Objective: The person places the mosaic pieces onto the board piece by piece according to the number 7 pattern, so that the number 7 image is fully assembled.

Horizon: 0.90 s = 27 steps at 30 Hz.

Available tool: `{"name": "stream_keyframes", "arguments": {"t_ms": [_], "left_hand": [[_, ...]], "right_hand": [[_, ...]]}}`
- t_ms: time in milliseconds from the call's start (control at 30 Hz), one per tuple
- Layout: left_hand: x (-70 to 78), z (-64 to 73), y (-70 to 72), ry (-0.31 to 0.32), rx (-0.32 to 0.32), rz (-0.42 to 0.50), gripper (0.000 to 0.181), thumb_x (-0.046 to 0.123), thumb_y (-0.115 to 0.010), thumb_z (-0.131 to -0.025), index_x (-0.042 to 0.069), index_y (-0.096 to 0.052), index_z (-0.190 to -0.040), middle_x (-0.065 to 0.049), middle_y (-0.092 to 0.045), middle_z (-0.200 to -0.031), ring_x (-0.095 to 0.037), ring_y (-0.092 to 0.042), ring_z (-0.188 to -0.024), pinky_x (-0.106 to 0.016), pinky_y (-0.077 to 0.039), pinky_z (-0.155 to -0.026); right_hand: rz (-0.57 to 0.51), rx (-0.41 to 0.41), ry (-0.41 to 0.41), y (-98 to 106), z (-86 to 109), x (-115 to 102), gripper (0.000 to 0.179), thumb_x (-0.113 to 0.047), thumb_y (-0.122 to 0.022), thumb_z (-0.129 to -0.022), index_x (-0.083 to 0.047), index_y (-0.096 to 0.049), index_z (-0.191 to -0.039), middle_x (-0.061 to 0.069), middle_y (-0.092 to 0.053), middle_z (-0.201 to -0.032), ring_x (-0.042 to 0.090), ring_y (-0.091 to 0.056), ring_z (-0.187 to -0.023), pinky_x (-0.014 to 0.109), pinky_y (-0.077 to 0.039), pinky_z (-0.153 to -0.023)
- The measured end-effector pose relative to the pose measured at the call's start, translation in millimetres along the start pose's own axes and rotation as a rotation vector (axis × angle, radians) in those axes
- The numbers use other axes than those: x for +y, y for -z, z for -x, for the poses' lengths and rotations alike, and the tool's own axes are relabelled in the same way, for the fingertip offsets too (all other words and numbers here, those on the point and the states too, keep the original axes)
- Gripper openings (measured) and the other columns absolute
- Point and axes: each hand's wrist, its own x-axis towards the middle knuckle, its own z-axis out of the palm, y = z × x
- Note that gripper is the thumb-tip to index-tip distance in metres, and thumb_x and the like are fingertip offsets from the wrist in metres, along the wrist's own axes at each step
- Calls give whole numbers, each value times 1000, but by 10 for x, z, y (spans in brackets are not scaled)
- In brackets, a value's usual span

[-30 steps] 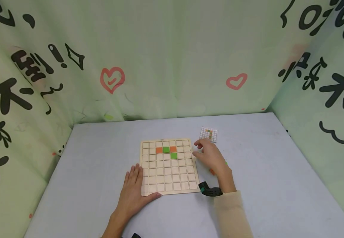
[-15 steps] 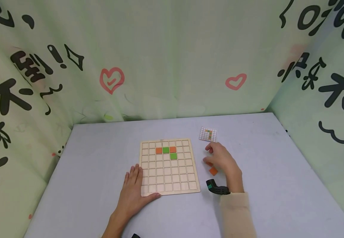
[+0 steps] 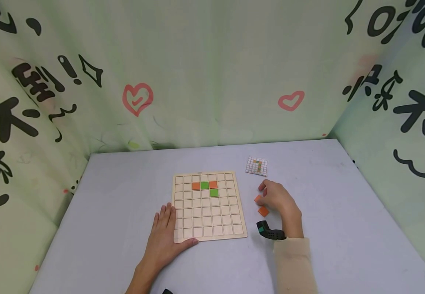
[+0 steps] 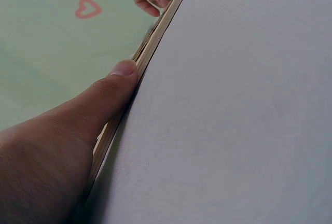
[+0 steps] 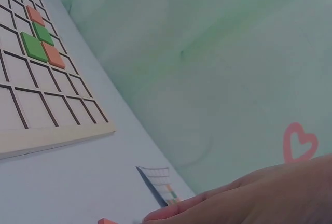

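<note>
A square wooden grid board point(image 3: 207, 222) lies on the table with orange and green tiles set in its upper cells. My left hand point(image 3: 162, 234) rests against its near left corner, fingers straight along the left edge and thumb on the front edge; the thumb point(image 4: 116, 81) shows in the left wrist view. Right of the board, my right hand point(image 3: 278, 198) is low over the loose tiles, thumb and fingers parted. One orange tile point(image 3: 258, 198) lies at the thumb tip, partly covered. Another orange tile point(image 3: 263, 211) lies just nearer. Whatever is under the palm is hidden.
A small pattern card point(image 3: 257, 165) with a printed coloured grid lies beyond the right hand. A dark wrist strap point(image 3: 270, 231) sits on the right wrist. The white table point(image 3: 344, 228) is surrounded by a pale green curtain point(image 3: 212, 73) behind and at the sides.
My right hand has moved from the board's right edge to the right, over the loose tiles, uncovering two orange ones and the pattern card. My left hand stays in place.
</note>
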Motion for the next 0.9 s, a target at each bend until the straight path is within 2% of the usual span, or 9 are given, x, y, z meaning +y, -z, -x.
{"name": "stream_keyframes", "arguments": {"t_ms": [300, 500, 700, 900], "left_hand": [[3, 4, 4, 0, -4, -3, 124, 76, -70, -72, -4, -25, -156, -19, -19, -167, -36, -15, -156, -52, -14, -127], [3, 2, 4, 2, -4, -6, 124, 76, -70, -72, -4, -26, -156, -19, -19, -167, -36, -15, -156, -52, -14, -127], [2, 1, 3, 7, -10, -8, 124, 76, -69, -72, -4, -25, -156, -18, -18, -167, -36, -15, -156, -52, -13, -127], [4, -2, 3, 6, -9, -7, 124, 77, -69, -72, -3, -24, -157, -18, -17, -168, -35, -15, -156, -51, -13, -128]], "right_hand": [[12, 19, 2, -8, -8, 12, 29, -16, -74, -85, 0, -63, -107, 13, -66, -96, 25, -58, -84, 40, -52, -74], [3, 30, 2, -25, -3, 12, 21, -13, -73, -83, -3, -62, -97, 9, -65, -90, 23, -56, -82, 35, -49, -70], [-6, 39, -1, -37, -12, 0, 20, -12, -72, -86, -4, -60, -100, 9, -63, -84, 21, -55, -75, 29, -44, -63], [-22, 80, 30, -29, -29, -18, 17, -12, -70, -90, -4, -60, -102, 9, -63, -82, 20, -55, -71, 28, -42, -60]]}}
